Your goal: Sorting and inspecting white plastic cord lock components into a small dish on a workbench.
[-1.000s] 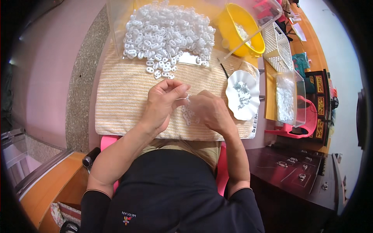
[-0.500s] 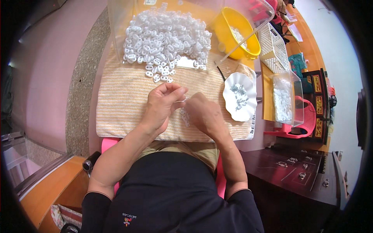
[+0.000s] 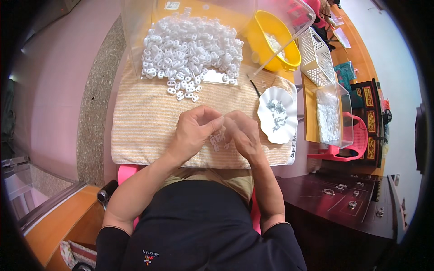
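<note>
Small white plastic pieces (image 3: 218,140) sit bunched between the two hands, just above the near edge of the striped towel (image 3: 144,122) that covers the work surface. The left hand (image 3: 194,131) curls over them from the left with thumb and forefinger pinched narrowly together at the cluster, and the right hand (image 3: 244,133) closes on the same cluster from the right, fingers bent inward so the fingertips of both hands nearly meet. The pieces are partly covered by the fingers, so which way they point and how their long sides run cannot be made out; only a few pale edges show below the fingertips. Farther up the towel lies a big heap of similar white pieces (image 3: 192,52) spilling from a clear plastic box (image 3: 135,40), well apart from the hands. Just right of the right hand stands a white scalloped dish (image 3: 266,128) with small grey metal bits, and beyond it a yellow bowl (image 3: 266,45).
</note>
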